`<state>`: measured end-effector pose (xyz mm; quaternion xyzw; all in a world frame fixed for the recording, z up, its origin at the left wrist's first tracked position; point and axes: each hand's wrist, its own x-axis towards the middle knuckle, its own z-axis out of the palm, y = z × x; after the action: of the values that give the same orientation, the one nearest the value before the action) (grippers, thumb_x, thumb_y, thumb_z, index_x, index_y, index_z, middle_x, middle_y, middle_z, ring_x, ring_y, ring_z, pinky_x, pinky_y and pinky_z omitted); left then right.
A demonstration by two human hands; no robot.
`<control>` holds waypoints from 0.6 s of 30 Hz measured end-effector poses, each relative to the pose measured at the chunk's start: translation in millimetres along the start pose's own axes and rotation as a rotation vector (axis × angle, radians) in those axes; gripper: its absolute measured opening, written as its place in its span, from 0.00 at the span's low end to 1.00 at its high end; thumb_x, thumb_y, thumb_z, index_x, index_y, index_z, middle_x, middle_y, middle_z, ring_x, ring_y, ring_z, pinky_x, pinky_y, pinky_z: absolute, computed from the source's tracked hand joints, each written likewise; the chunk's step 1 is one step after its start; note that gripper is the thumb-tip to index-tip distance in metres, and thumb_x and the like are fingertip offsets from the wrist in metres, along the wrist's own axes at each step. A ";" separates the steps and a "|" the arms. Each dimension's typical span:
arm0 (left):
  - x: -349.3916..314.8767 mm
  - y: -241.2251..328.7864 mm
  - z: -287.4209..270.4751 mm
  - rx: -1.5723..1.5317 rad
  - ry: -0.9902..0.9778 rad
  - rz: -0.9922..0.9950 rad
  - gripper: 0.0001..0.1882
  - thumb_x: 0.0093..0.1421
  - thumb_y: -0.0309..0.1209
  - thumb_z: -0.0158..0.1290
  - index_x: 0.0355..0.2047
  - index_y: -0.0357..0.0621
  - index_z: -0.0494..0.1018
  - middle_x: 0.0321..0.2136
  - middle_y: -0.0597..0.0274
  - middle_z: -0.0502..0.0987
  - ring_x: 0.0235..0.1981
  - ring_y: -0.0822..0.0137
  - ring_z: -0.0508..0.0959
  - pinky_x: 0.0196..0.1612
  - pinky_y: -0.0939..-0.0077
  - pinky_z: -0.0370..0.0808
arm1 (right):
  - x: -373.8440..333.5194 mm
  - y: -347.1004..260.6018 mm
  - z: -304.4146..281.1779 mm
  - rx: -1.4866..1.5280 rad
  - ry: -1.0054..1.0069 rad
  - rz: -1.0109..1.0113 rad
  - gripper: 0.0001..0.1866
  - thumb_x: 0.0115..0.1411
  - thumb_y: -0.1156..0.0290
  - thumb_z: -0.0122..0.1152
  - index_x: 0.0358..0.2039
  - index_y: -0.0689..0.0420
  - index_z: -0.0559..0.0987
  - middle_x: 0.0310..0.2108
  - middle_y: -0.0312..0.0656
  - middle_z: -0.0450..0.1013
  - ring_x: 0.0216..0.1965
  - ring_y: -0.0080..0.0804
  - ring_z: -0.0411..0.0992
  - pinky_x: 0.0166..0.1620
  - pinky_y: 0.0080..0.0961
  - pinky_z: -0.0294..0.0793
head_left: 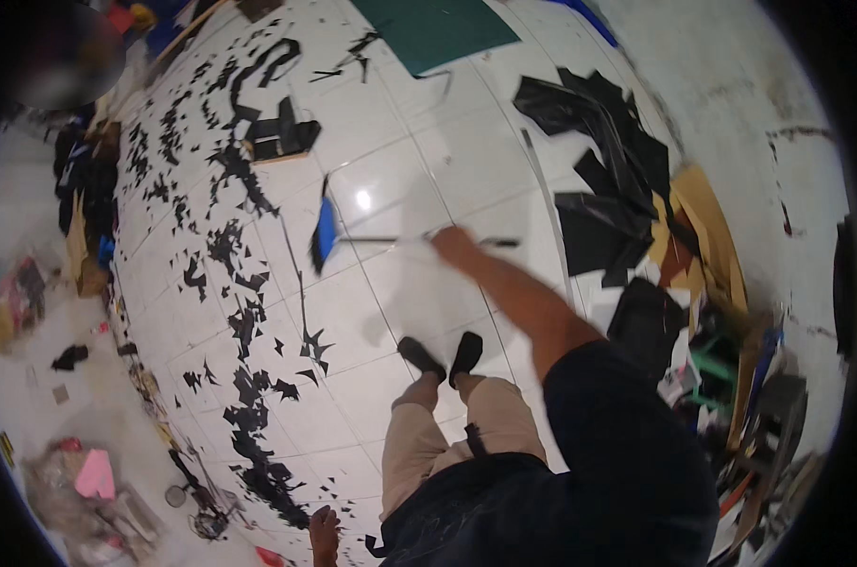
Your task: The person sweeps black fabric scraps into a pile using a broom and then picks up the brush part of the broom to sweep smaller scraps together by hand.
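Note:
My right hand (450, 246) is closed around the handle of a broom (325, 230), with the arm stretched out over the floor. The broom has a blue head and dark bristles. Its head lies to the left of the hand, and the end of the handle sticks out to the right. At the lower edge my left hand (325, 525) hangs by my side, loosely curled and with nothing seen in it. A long trail of black scraps (247, 321) covers the white tiles left of the broom.
Larger black sheets (603, 236) lie in a heap on the right, beside brown cardboard (702, 227). A green mat (438, 33) is at the far side. Clutter lines the right wall, and plastic bags (98, 496) lie at lower left.

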<state>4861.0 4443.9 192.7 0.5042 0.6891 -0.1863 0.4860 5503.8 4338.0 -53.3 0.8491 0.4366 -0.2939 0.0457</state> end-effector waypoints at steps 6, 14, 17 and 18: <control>-24.7 -19.5 52.0 -0.291 0.167 -0.112 0.20 0.58 0.36 0.48 0.47 0.37 0.66 0.34 0.59 0.72 0.33 0.68 0.74 0.33 0.74 0.71 | -26.5 -172.4 -20.6 -0.063 -0.108 -0.332 0.26 0.58 0.65 0.44 0.59 0.39 0.57 0.32 0.46 0.71 0.32 0.42 0.73 0.36 0.39 0.71; -59.7 -99.3 177.0 -0.709 0.065 -0.503 0.19 0.57 0.38 0.47 0.45 0.38 0.67 0.32 0.60 0.72 0.30 0.69 0.74 0.30 0.75 0.70 | -131.2 2.8 -83.0 -0.417 -0.350 -0.289 0.29 0.55 0.68 0.46 0.59 0.43 0.58 0.31 0.51 0.69 0.29 0.49 0.72 0.30 0.42 0.72; -101.7 -96.4 231.8 -0.923 0.084 -0.703 0.20 0.58 0.38 0.46 0.46 0.39 0.66 0.34 0.58 0.72 0.31 0.66 0.74 0.32 0.70 0.71 | -118.1 23.7 -92.0 -0.516 -0.408 -0.295 0.29 0.55 0.70 0.46 0.59 0.45 0.57 0.30 0.51 0.69 0.28 0.51 0.71 0.31 0.44 0.72; -112.6 -104.3 251.1 -0.925 0.056 -0.766 0.21 0.57 0.39 0.48 0.46 0.39 0.66 0.34 0.58 0.72 0.31 0.66 0.74 0.30 0.71 0.71 | -107.5 15.7 -89.1 -0.524 -0.431 -0.309 0.29 0.55 0.70 0.45 0.59 0.45 0.57 0.30 0.52 0.68 0.28 0.51 0.71 0.31 0.44 0.72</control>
<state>4892.8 4154.4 149.8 -0.0391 0.8438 -0.0157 0.5350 5508.8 4281.4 75.2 0.6514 0.6001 -0.3478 0.3074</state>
